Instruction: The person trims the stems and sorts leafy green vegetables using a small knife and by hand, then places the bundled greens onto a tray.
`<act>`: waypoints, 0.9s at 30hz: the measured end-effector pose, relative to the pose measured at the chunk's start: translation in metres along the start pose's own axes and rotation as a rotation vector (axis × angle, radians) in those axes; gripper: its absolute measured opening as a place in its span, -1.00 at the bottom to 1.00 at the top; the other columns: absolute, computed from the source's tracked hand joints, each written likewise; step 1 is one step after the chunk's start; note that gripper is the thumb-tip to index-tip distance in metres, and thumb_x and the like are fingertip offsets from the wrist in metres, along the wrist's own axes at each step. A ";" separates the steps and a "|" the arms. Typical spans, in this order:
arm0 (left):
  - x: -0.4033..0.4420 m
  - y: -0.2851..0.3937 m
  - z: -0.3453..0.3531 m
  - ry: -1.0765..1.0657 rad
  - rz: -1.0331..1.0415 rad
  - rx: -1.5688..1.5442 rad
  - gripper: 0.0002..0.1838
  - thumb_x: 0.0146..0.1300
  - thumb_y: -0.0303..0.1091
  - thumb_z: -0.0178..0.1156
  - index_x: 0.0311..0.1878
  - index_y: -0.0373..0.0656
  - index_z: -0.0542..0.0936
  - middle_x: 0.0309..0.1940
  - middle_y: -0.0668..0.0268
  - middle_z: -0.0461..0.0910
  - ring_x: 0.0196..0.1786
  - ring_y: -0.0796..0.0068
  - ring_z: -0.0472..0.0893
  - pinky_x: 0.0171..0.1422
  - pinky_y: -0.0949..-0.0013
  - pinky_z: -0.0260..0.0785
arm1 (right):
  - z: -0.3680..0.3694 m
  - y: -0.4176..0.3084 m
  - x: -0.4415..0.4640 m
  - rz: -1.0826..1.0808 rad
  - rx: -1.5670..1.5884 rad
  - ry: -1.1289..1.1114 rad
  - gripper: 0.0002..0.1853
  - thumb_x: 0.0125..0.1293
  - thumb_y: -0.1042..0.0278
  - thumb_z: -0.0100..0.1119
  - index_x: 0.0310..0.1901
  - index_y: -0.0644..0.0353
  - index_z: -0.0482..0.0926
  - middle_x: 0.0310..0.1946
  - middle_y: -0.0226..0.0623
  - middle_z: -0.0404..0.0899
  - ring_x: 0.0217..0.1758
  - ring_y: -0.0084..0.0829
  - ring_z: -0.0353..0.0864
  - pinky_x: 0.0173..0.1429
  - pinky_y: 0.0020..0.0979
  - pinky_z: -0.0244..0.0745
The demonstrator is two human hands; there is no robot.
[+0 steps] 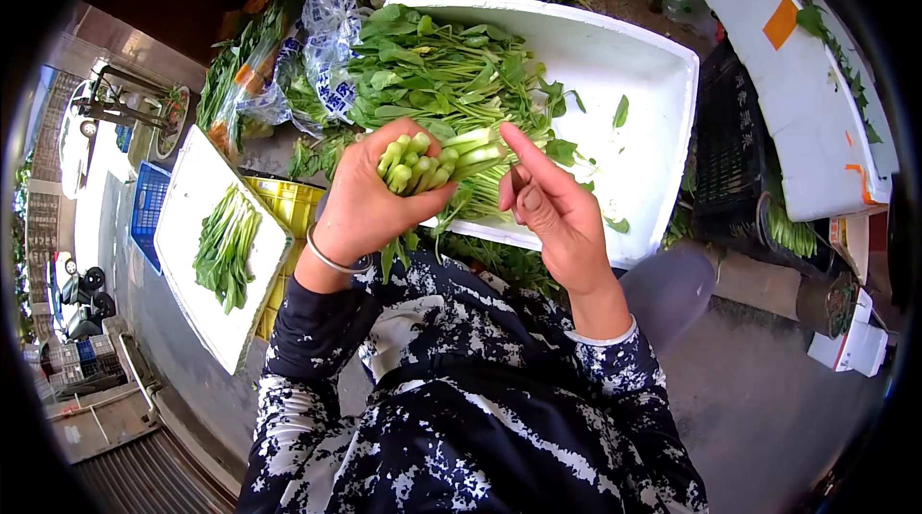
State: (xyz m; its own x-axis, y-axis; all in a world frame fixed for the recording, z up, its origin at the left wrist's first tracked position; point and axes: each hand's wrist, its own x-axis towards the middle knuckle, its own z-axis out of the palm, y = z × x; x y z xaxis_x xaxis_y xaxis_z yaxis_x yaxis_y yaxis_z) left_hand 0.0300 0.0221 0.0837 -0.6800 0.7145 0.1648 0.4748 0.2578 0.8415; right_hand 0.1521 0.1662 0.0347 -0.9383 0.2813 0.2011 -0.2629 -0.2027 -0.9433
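Note:
My left hand (360, 202), with a bangle at the wrist, is closed around a bunch of leafy greens (413, 166). The thick, pale cut stem ends face up, and some leaves hang below the fist. Several longer stalks (473, 153) stick out to the right of the bunch. My right hand (565, 226) is beside them, index finger stretched out with its tip at or near the stalk ends; the other fingers curl in, and I see nothing held there. Both hands are above the near edge of a white foam box (634, 58) with a heap of loose greens (432, 62).
To the left, a foam lid (182, 264) carrying a small bunch of greens (228, 245) rests on a yellow crate (288, 202). Plastic bags (331, 43) of greens lie behind. Black crates (727, 130) and another foam piece (768, 43) stand to the right.

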 end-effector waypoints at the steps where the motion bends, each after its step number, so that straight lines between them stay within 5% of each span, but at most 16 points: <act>1: -0.001 0.000 0.003 -0.014 -0.026 -0.010 -0.74 -0.17 -0.47 0.33 -0.41 -0.17 0.44 -0.53 0.39 0.46 -0.45 0.70 0.41 -0.31 0.56 0.32 | 0.003 -0.002 -0.002 -0.036 -0.069 0.013 -0.43 0.31 0.08 -0.07 0.24 0.28 0.19 -0.45 -0.46 0.39 -0.42 -0.68 0.23 -0.29 -0.68 0.14; 5: -0.003 0.001 0.014 -0.045 0.000 0.004 -0.73 -0.18 -0.46 0.34 -0.41 -0.17 0.43 -0.54 0.40 0.46 -0.46 0.69 0.41 -0.32 0.56 0.32 | -0.004 -0.001 -0.007 0.018 -0.165 0.034 -0.45 0.29 0.19 0.02 0.25 0.21 0.18 -0.45 -0.49 0.41 -0.40 -0.72 0.31 -0.25 -0.67 0.29; 13: 0.000 0.007 0.017 -0.214 -0.096 -0.083 -0.72 -0.21 -0.48 0.34 -0.42 -0.16 0.43 -0.54 0.44 0.45 -0.46 0.73 0.38 -0.34 0.58 0.29 | -0.017 0.005 -0.026 -0.081 -0.235 0.171 -0.66 0.26 0.31 0.07 0.03 0.26 0.46 -0.32 -0.34 0.57 -0.39 -0.71 0.39 -0.28 -0.66 0.32; 17: 0.002 0.002 0.030 -0.416 -0.254 -0.253 -0.64 -0.25 -0.53 0.36 -0.34 -0.17 0.42 -0.49 0.50 0.43 -0.40 0.73 0.37 -0.29 0.59 0.27 | -0.035 0.020 -0.041 0.108 0.034 0.106 -0.69 0.26 0.32 0.07 -0.01 0.28 0.49 -0.30 -0.31 0.58 -0.30 -0.65 0.48 -0.17 -0.62 0.38; 21: 0.003 -0.014 0.048 -0.440 -0.325 -0.378 -0.55 -0.33 -0.64 0.36 -0.30 -0.16 0.40 -0.45 0.50 0.41 -0.40 0.68 0.39 -0.27 0.58 0.27 | -0.040 0.027 -0.047 -0.035 -0.397 0.428 -0.67 0.30 0.29 0.01 0.02 0.29 0.46 -0.26 -0.32 0.59 -0.21 -0.63 0.49 -0.10 -0.61 0.37; 23: 0.002 -0.009 0.050 -0.492 -0.481 -0.579 -0.53 -0.32 -0.67 0.32 -0.27 -0.16 0.39 -0.43 0.46 0.44 -0.33 0.61 0.49 -0.21 0.55 0.32 | -0.060 0.032 -0.054 0.136 -0.009 0.454 -0.65 0.34 0.25 -0.05 0.08 0.25 0.43 -0.54 -0.54 0.40 -0.51 -0.74 0.25 -0.40 -0.66 0.23; 25: 0.002 -0.013 0.052 -0.520 -0.518 -0.634 -0.51 -0.32 -0.70 0.30 -0.23 -0.18 0.38 -0.40 0.37 0.49 -0.29 0.50 0.55 -0.18 0.51 0.38 | -0.055 0.023 -0.060 0.162 0.107 0.245 -0.64 0.34 0.28 -0.06 0.12 0.23 0.39 -0.61 -0.60 0.21 -0.56 -0.75 0.05 -0.48 -0.65 0.06; 27: 0.003 -0.015 0.054 -0.569 -0.542 -0.656 -0.49 -0.33 -0.71 0.30 -0.22 -0.20 0.37 -0.38 0.31 0.51 -0.31 0.45 0.57 -0.21 0.47 0.41 | -0.043 0.017 -0.061 0.086 0.205 0.124 -0.62 0.34 0.31 -0.06 0.15 0.24 0.35 -0.61 -0.61 0.18 -0.56 -0.75 0.06 -0.46 -0.65 0.08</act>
State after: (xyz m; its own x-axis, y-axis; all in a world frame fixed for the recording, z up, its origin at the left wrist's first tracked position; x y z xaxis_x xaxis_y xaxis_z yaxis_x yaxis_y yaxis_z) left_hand 0.0507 0.0556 0.0437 -0.2648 0.8545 -0.4468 -0.3332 0.3537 0.8740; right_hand 0.2146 0.1855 -0.0047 -0.9279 0.3648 0.0768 -0.2352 -0.4130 -0.8798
